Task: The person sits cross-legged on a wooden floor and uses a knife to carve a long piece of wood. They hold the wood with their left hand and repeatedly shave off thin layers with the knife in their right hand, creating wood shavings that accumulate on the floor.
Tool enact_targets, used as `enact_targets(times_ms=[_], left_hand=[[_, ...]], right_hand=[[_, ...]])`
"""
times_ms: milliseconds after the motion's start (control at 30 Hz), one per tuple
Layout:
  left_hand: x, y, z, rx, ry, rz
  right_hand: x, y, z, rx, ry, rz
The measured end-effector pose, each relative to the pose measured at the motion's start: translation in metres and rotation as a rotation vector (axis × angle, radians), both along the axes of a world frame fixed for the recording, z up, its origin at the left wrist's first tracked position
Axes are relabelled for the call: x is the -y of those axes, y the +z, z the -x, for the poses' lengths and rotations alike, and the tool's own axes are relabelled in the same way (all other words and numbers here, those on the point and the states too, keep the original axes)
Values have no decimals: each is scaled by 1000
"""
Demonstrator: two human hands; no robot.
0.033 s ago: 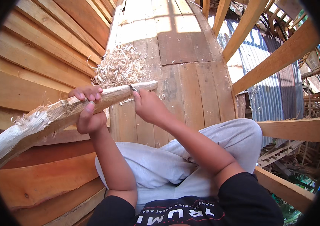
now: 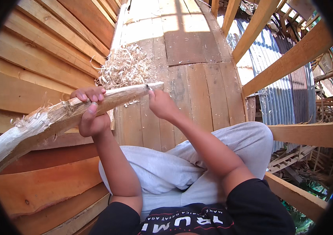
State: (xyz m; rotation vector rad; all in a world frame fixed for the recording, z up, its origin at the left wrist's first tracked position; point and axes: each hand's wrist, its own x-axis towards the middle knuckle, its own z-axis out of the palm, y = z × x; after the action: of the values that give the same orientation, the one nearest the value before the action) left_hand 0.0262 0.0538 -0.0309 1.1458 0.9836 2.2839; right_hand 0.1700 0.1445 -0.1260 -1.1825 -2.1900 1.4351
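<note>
A long, curved, peeled wooden branch [image 2: 123, 94] slants from the lower left up to a pale tapered tip near the middle. My left hand [image 2: 95, 121] is closed around its middle, thumb on the near side and fingertips over the top. Close to the tip, my right hand [image 2: 162, 105] is closed on a small knife [image 2: 148, 87]. Its short dark blade touches the wood; most of the handle is hidden in my fist. Frayed fibres and small curls cling to the branch left of my left hand.
Pale wood shavings [image 2: 125, 66] are heaped on the plank floor [image 2: 194, 94] beyond the branch. A slatted board wall [image 2: 37, 51] stands close on my left. Wooden railing beams [image 2: 288, 58] run along the right, with corrugated metal sheets [image 2: 276, 98] beyond them. My crossed legs [image 2: 229, 149] are below.
My right hand and the knife have slid right along the branch, closer to its tip. My left hand keeps its grip, and the branch has barely shifted.
</note>
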Motion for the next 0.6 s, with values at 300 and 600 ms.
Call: enact_targets(times_ms=[300,600], left_hand=[[2,0,8,-89,-101,-28],[-1,2,9,-111,-177,-82]], right_hand=[[-6,16,3,-10,7,-26],[-20,-13,2,69,-13,-68]])
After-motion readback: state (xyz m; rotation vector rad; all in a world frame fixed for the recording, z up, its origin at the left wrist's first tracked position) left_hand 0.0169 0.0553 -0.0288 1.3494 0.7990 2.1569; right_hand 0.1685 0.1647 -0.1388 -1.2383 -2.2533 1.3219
